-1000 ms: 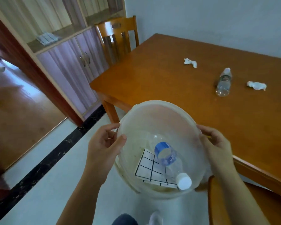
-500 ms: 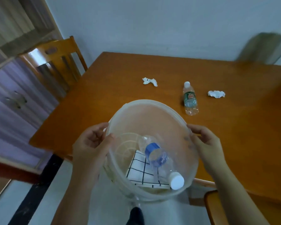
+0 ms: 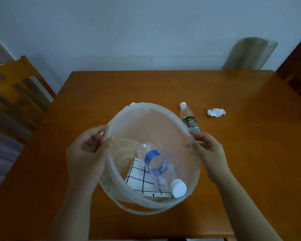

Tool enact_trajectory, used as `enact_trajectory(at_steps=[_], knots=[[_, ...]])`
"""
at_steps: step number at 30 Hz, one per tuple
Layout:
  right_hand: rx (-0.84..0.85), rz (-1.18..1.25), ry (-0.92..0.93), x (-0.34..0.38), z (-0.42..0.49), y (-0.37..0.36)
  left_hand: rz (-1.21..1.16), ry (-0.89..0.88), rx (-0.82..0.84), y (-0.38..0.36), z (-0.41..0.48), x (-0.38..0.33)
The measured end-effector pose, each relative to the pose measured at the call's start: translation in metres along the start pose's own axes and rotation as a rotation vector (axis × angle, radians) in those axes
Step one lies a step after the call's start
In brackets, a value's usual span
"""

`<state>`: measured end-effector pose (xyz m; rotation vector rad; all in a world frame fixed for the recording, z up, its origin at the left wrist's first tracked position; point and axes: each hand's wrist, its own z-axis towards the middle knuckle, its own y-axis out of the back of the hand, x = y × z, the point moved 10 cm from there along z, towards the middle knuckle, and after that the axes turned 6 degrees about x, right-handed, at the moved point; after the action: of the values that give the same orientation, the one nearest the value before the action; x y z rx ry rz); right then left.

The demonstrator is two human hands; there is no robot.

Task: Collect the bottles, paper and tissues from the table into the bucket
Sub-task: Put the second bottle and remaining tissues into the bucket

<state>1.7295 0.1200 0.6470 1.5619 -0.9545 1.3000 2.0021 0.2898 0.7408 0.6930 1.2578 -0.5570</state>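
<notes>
I have the translucent bucket (image 3: 163,129) in the centre of the frame, held over the wooden surface (image 3: 250,153) by both hands. My left hand (image 3: 87,153) takes the rim at centre left, its fingers (image 3: 97,131) curled over the edge and clamped on it with the thumb inside the wall. My right hand (image 3: 210,153) takes the rim at centre right, its fingers clamped on the bucket the same way. Inside, a clear bottle with a blue label (image 3: 156,162) lies slanted, its white cap toward the lower right, on top of a white paper with a black grid (image 3: 142,181). On the surface just past the bucket's upper right rim lies a bottle with a green label (image 3: 189,119), cap pointing up the frame, partly hidden by the rim. A crumpled tissue (image 3: 215,112) lies to the right of it, apart from it. A white scrap (image 3: 135,103) peeks over the bucket's top rim; I cannot tell what it is. A wooden chair (image 3: 12,80) stands at the left edge
</notes>
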Motion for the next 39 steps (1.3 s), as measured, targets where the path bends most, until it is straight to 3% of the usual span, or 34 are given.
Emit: enact_trajectory(at_steps=[7, 14, 21, 32, 39], knots=[[0.013, -0.019, 0.001, -0.011, 0.068, 0.014, 0.017, 0.037, -0.106, -0.021, 0.035, 0.009], [-0.077, -0.451, -0.072, -0.062, 0.138, 0.040, 0.109, 0.033, -0.217, -0.028, 0.062, 0.012], [-0.022, -0.613, -0.307, -0.125, 0.165, 0.033, 0.145, -0.003, -0.283, -0.023, 0.077, 0.016], [-0.047, -0.447, -0.359, -0.143, 0.146, 0.034, 0.106, -0.001, -0.264, -0.021, 0.077, 0.021], [-0.027, -0.314, -0.211, -0.096, 0.124, 0.044, 0.073, 0.041, -0.240, -0.022, 0.061, 0.021]])
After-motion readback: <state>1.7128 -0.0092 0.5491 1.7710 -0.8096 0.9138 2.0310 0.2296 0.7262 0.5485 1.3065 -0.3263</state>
